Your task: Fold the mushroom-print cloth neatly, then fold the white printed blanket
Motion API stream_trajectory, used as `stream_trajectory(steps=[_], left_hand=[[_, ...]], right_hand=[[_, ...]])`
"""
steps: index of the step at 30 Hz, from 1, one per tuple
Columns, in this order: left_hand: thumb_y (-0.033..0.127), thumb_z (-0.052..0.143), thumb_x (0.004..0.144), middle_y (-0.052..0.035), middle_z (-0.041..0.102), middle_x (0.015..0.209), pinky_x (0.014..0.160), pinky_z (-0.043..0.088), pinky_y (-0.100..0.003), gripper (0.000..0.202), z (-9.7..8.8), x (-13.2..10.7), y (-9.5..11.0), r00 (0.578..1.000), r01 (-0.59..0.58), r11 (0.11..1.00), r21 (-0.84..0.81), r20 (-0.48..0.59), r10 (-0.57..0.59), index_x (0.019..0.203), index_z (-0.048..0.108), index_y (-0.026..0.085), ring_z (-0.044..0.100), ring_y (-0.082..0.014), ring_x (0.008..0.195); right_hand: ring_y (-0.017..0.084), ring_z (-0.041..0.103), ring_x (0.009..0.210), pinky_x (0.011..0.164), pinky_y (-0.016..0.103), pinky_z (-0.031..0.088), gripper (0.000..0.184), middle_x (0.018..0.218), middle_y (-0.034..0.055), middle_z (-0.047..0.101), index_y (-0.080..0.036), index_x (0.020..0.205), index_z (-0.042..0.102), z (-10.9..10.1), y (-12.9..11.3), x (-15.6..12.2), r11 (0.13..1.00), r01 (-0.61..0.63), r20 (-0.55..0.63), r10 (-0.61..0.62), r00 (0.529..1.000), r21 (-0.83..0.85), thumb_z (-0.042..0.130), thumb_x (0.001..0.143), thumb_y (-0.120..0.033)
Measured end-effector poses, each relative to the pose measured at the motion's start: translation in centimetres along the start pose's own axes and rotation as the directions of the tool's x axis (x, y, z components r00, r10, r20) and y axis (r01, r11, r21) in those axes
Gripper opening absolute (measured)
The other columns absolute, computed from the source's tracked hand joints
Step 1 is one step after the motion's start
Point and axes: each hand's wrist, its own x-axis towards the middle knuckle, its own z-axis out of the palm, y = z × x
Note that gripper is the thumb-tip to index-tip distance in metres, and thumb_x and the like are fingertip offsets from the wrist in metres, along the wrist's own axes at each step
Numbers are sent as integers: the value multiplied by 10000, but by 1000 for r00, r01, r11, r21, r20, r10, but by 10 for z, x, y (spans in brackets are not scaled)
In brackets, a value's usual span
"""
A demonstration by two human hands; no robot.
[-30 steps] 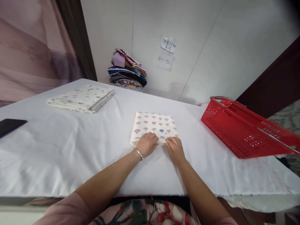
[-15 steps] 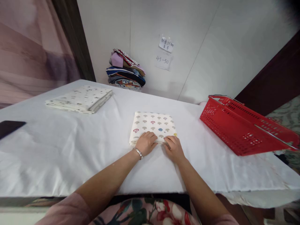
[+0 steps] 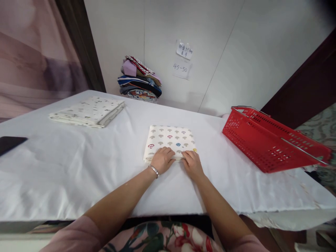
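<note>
A folded white cloth (image 3: pixel 170 138) printed with mushrooms lies flat on the table in front of me. At its near edge, my left hand (image 3: pixel 162 160) has curled fingers on top and its thumb against the folded layers. My right hand (image 3: pixel 193 164) pinches the same edge near the right corner, a short gap from the left one. Both hands are closed on the cloth. The thumbs are partly hidden, and so is the cloth beneath the fingers.
A second folded white cloth (image 3: pixel 88 111) lies at the back left. A dark flat object (image 3: pixel 12 143) rests at the left edge. On the right stands a red basket (image 3: pixel 273 143) with metal handles. Behind the white-covered table (image 3: pixel 105 175) is a stack of folded fabrics (image 3: pixel 140 82).
The view has shifted slightly, so most things sit a little further left. Both hands stay at the cloth's near edge, and the cloth looks the same.
</note>
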Motion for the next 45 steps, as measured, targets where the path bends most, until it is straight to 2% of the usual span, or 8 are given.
stream_trajectory(steps=[8,13,19,24,29,37,42,45], left_hand=[[283,433,870,-51,574,902,756,384,-345,175,1,1,2,999,9,1000,-3,-47,-9,943,564,192,484,-197,856],[266,507,829,-55,577,931,770,387,-355,153,2,-1,3,999,12,1000,24,-34,-11,945,571,191,484,-207,882],[254,523,818,-52,583,893,748,394,-352,122,-6,-4,0,1000,19,998,66,-25,-17,893,588,184,495,-207,863],[278,508,830,-49,589,833,727,406,-348,132,-15,-8,-10,998,42,997,67,-43,-40,825,600,183,509,-199,824],[297,478,843,-43,597,812,740,422,-346,174,-24,-21,-28,996,51,998,35,-74,-49,798,604,185,525,-182,788],[348,446,853,-34,624,807,736,427,-328,250,-40,-37,-41,977,201,980,3,-69,-200,715,602,211,540,-213,999],[392,461,838,-13,591,702,618,411,-253,322,-45,-35,-40,925,368,928,-57,-75,-371,591,536,200,560,-165,824],[404,442,851,-13,563,675,571,373,-233,360,-46,-35,-38,906,400,915,-49,-132,-403,570,505,189,539,-147,772]], right_hand=[[195,477,938,846,356,352,260,998,70,563,-188,1081,549,1,2,2,1000,-21,-87,19,996,-17,381,884,-180],[197,468,952,855,359,343,271,994,60,566,-198,1085,550,1,2,-1,999,-32,-16,32,999,-36,401,864,-153],[197,471,948,845,356,353,268,987,64,562,-196,1079,559,-1,2,-1,1000,-26,-1,26,1000,-15,403,863,-162],[199,470,947,843,358,355,263,987,62,562,-202,1077,562,-2,1,-1,999,-34,7,34,999,0,407,865,-177],[190,475,951,839,344,363,268,985,60,565,-201,1082,567,-2,1,-2,999,-33,1,33,999,-5,408,867,-188],[184,485,948,839,342,375,283,991,52,566,-207,1088,565,-2,3,-1,999,-32,10,32,999,12,422,847,-169],[195,491,948,840,362,379,283,988,56,570,-219,1088,567,-2,4,0,999,-38,12,37,999,36,413,853,-185],[198,490,948,842,363,379,284,988,56,570,-217,1086,568,-2,4,0,998,-41,13,41,999,49,422,845,-183]])
